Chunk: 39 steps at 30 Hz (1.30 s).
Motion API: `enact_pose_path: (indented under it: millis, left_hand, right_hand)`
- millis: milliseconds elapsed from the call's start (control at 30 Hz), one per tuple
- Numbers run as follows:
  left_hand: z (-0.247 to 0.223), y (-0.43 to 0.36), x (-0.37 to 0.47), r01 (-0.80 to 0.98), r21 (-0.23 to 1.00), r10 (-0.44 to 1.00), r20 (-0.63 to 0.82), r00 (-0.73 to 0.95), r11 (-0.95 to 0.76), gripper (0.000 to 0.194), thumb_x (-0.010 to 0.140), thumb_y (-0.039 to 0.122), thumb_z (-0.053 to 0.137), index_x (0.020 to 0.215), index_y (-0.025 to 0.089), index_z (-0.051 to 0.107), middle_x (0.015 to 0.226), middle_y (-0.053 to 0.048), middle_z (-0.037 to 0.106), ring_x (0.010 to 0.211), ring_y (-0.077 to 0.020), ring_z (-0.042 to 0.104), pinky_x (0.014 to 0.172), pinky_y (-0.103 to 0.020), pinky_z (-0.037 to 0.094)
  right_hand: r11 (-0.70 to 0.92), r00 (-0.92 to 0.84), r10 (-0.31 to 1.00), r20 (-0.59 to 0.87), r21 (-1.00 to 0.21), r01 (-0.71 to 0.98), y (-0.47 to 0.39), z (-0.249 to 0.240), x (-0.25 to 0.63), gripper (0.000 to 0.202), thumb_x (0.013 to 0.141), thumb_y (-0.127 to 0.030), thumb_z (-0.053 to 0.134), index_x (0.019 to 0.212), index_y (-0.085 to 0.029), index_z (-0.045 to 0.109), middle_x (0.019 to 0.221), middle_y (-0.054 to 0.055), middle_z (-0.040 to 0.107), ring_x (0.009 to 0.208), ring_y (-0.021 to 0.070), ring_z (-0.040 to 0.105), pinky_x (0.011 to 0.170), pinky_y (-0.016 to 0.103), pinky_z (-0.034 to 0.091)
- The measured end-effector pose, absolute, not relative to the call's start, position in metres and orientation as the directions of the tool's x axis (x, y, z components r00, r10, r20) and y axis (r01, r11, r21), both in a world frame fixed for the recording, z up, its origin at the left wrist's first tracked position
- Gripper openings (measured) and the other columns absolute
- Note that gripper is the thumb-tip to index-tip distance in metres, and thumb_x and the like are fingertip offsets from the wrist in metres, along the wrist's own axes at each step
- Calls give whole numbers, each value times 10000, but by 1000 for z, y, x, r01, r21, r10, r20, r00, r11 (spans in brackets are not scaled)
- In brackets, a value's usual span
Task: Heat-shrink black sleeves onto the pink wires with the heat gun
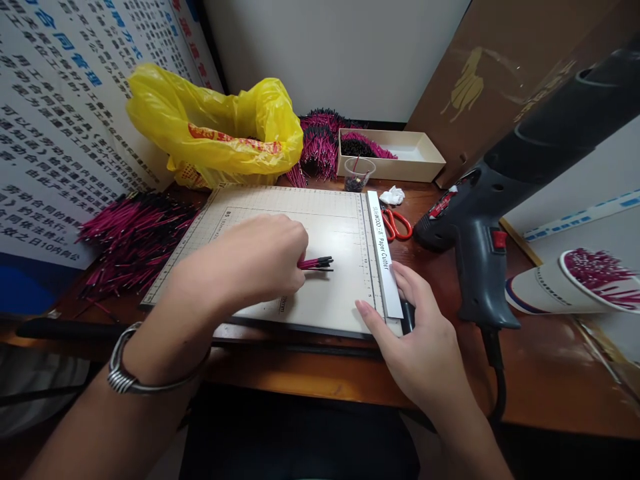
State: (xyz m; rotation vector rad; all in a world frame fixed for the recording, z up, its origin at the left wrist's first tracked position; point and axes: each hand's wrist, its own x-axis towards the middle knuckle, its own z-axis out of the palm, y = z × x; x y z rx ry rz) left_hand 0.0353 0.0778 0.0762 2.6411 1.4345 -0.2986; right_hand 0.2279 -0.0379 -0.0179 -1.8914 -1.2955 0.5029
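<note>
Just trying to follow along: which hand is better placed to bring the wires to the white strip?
Probably the left hand: it grips the wires, pointing toward the strip, while the right hand is at the strip's near end.

Left hand [270, 257] knuckles-up, fingers [295, 270] tightly curled, and right hand [425, 333] lower, thumb [373, 317] angled inward.

A silver-coloured metal bracelet [121, 379] circles the left forearm [175, 340] at eight o'clock, its slim, rounded band thickened by a coiled, wire-like wrap. The left hand [265, 257] and right hand [423, 337] are bare, as is the right forearm [465, 423] at five.
</note>
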Motion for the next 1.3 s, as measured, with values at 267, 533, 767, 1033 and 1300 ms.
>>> enact_pose_path:
  millis: [267, 533, 767, 1033, 1300]
  left_hand:
    - [82, 92, 13, 866, 252, 836, -246, 490, -433, 136, 831, 252, 714, 728, 263, 802, 694, 14, 757, 608, -170, 626, 587, -297, 385]
    - [108, 124, 13, 881, 274, 854, -253, 454, -387, 256, 804, 84, 626, 838, 236, 830, 832, 14, 813, 735, -168, 697, 639, -271, 433]
    - [146, 225, -3, 988, 93, 984, -119, 130, -120, 129, 931, 240, 743, 966, 131, 802, 977, -83, 783, 911, -267, 739, 759, -341, 567]
    - [123, 274, -4, 991, 127, 995, 87, -43, 31, 398, 1022, 385, 720, 1356, 175, 671, 1380, -127, 685, 1218, -304, 694, 1019, -496, 612]
    - [113, 186, -20, 936, 297, 888, 460, 31, -187, 379, 1037, 397, 570, 1266, 170, 768, 1303, -73, 782, 1266, -266, 667, 1059, -376, 506]
  right_hand:
    - [-205, 415, 903, 110, -738, 643, -35, -21, 232, 741, 812, -721, 624, 1364, -228, 663, 1355, 139, 755, 1203, 327, 757, 890, 444, 673]
    - [-207, 447, 881, 155, -724, 659, -42, -34, 229, 646, 951, -731, 537, 1422, -300, 634, 1323, 50, 779, 1178, 293, 769, 920, 408, 660]
    - [-101, 315, 931, 185, -698, 709, -38, -43, 245, 645, 948, -683, 602, 1429, -256, 652, 1323, 50, 781, 1138, 258, 788, 844, 311, 677]
    - [-103, 362, 901, 239, -693, 713, -40, -44, 241, 608, 987, -647, 567, 1437, -245, 641, 1281, 49, 795, 1126, 263, 789, 921, 358, 668]
    - [-208, 454, 873, 179, -706, 677, -37, -41, 239, 711, 909, -783, 581, 1412, -284, 637, 1357, 73, 761, 1250, 310, 735, 895, 400, 659]
